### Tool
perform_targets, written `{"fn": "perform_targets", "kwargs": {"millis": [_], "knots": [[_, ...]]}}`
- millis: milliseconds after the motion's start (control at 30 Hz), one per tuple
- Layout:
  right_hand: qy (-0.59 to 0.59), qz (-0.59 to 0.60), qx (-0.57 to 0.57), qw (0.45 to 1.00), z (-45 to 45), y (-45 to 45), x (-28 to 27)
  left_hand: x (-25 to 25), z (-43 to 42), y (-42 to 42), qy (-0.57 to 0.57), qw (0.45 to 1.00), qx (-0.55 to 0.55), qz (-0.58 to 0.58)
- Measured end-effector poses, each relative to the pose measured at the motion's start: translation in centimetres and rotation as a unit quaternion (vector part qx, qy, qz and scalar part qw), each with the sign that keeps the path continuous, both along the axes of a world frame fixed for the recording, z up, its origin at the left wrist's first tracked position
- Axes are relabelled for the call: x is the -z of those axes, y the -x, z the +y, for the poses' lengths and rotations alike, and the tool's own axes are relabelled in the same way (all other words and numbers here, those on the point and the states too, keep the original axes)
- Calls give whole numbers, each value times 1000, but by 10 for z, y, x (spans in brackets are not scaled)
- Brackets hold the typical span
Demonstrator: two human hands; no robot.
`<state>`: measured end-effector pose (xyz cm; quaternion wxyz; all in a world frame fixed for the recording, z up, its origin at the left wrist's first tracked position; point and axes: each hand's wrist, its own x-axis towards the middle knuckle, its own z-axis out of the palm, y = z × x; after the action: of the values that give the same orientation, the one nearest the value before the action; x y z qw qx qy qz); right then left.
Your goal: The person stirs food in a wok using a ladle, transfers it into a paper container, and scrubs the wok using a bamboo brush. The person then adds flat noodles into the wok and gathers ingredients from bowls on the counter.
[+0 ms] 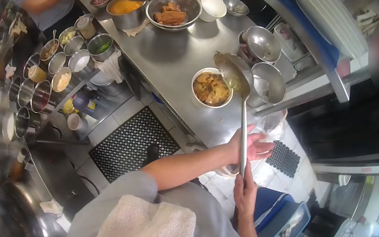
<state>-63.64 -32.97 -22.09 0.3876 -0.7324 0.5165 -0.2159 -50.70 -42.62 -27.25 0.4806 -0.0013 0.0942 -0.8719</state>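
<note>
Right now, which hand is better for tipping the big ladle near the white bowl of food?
Probably the right hand: its fingers are wrapped round the ladle by its handle. The left hand is open where the handle crosses it, fingers spread, not gripping.

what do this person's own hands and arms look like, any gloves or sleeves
The left hand and right hand are bare, without gloves, and no watch or bracelet shows. A short grey fabric sleeve leaves the left forearm uncovered; the right forearm is bare too.
</note>
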Motion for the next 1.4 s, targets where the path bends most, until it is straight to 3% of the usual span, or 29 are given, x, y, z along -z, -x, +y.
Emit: {"fn": "perform_targets", "kwargs": {"millis": [33,133,233,267,300,367,467,533,567,667,733,900,933,1033,1133,1233,1300,1333,1400], "knots": [[14,18,-14,1000,-2,0,2,21,-3,4,-52,999,-1,1],[-1,14,4,1000,6,-5,-11,36,1,-2,-59,998,9,-14],[-27,-23,27,999,16,-8,-32,40,1,-16,-101,995,-9,11],[10,-31,8,999,14,-2,-16,24,5,-17,-74,997,-5,-15],[7,-6,3,1000,13,-3,-10,19,7,-1,-72,997,-9,37],[8,44,-10,999,4,-4,-3,20,4,0,-140,989,-7,-41],[-53,-40,25,998,4,-2,2,27,19,-11,-25,984,-29,-175],[-110,-99,50,988,4,-2,-4,36,27,-31,69,864,-100,-489],[-133,-118,56,982,3,-2,-14,34,34,-47,131,756,-158,-621],[-119,-126,32,984,1,9,-13,-9,53,-105,295,323,-305,-846],[-90,-111,13,990,-1,18,0,-40,46,-135,297,196,-387,-851],[-79,-72,7,994,-2,20,2,-93,27,-174,271,57,-386,-880],[-80,-69,4,994,-3,21,4,-95,26,-177,281,52,-394,-873],[-99,-99,11,990,-3,24,3,-100,42,-176,296,105,-360,-878],[-220,-222,15,950,-1,25,-14,-93,78,-161,278,214,-291,-890],[-333,-350,-26,875,-22,25,-3,-45,119,-144,268,295,-224,-889],[-375,-388,-82,838,-37,18,-12,-34,148,-139,247,309,-154,-905],[-399,-384,-83,828,-43,13,-21,-34,163,-137,215,325,-177,-904],[-444,-348,-131,815,-42,-1,-39,-44,188,-157,235,285,-229,-900]]}}
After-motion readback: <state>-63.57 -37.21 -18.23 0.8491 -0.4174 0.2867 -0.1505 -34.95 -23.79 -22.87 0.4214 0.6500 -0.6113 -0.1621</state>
